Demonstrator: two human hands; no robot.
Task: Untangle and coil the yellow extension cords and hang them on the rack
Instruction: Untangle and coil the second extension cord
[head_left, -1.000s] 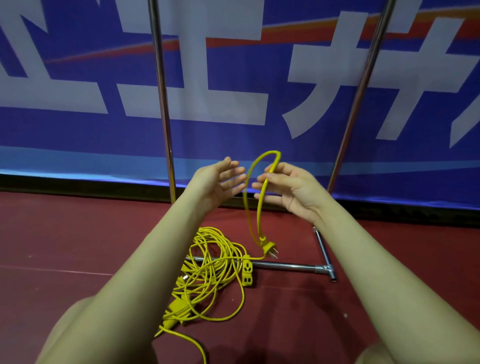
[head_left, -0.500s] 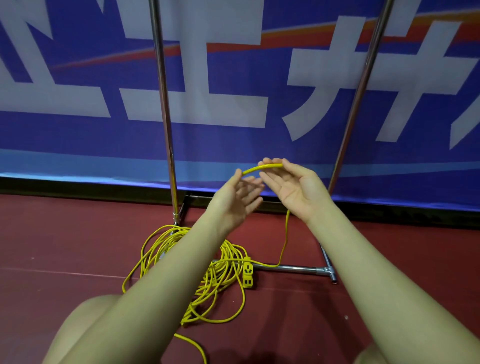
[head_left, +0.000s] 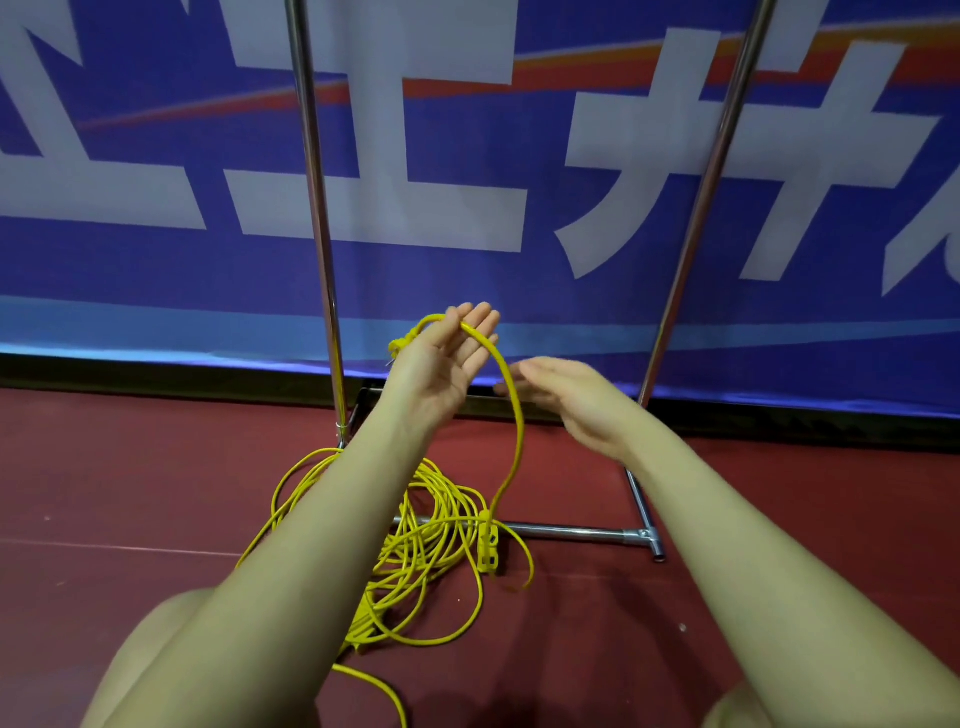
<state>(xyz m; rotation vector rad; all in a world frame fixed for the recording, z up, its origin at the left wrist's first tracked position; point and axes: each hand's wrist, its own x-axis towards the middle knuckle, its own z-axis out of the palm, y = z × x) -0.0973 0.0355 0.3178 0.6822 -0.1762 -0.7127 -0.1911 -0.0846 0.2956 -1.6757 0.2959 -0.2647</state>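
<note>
While most of the cord (head_left: 415, 525) lies in a loose tangle on the floor (head_left: 156, 493) at the rack's (head_left: 571, 531) front base bar, I have one strand raised. It runs over my left hand (head_left: 441, 358), palm up with the fingers nearly straight, so the cord is draped there rather than gripped; whether the thumb pins it I cannot tell. The plug (head_left: 399, 344) seems to hang off the far side of that hand. From the fingers the strand arcs down to the socket block (head_left: 487, 545) by the bar. My right hand (head_left: 566, 400) is just beside the strand, flat and blurred, holding nothing.

I judge this the very start of coiling: the first loop is being laid and nothing hangs on the rack yet. Next I would catch the hanging strand with the right hand and bring another loop to the left palm, feeding slowly so the tangle does not lift as a knot.
</note>
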